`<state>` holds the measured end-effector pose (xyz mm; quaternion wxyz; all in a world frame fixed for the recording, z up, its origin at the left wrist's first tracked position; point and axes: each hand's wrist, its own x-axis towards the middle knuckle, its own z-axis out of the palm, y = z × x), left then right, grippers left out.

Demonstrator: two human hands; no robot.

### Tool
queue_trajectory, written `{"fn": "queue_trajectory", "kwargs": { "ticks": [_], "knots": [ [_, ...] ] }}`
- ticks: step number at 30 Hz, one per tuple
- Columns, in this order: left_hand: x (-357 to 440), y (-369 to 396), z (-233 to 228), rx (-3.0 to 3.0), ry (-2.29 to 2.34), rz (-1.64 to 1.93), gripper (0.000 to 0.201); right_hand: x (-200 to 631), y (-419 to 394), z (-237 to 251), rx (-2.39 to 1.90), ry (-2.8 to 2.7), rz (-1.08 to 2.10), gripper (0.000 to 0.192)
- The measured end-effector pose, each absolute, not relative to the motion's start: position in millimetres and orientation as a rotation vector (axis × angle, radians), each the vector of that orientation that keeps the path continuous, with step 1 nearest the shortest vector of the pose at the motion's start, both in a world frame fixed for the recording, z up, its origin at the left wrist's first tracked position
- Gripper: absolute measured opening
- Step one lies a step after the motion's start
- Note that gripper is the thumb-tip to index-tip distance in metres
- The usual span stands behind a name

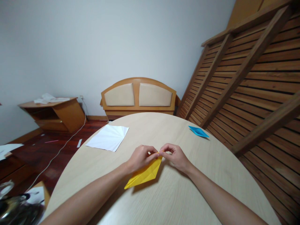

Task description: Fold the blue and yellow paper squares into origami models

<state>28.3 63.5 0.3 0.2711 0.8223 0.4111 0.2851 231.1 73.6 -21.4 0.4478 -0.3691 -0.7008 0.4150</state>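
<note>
A folded piece of yellow paper (146, 175) is held a little above the round table (199, 181), its pointed end angled down toward the lower left and its shadow beneath. My left hand (142, 157) pinches it along the upper edge near the top corner. At that same corner, my right hand (175, 156) pinches the paper between thumb and fingers, the fingertips of both hands almost touching. The exact fold under the fingertips is hidden. To the right lies a blue folded paper boat shape (198, 131). A creased white sheet of paper (109, 137) lies flat on the left.
Beyond the table stands a wooden headboard (138, 93) with cream panels. Wooden slatted frames (257, 72) lean along the right side. On the left are a low cabinet (58, 115) with crumpled paper on top, and a white cable (61, 151) across the dark floor.
</note>
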Motion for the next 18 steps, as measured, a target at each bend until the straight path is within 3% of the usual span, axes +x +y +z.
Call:
{"fn": "queue_trajectory", "kwargs": {
  "ticks": [18],
  "knots": [
    [30.3, 63.6, -1.1, 1.998, 1.019, 0.795, 0.029, 230.4, 72.9, -20.3, -0.898, -1.771, 0.995, 0.026]
  ]
}}
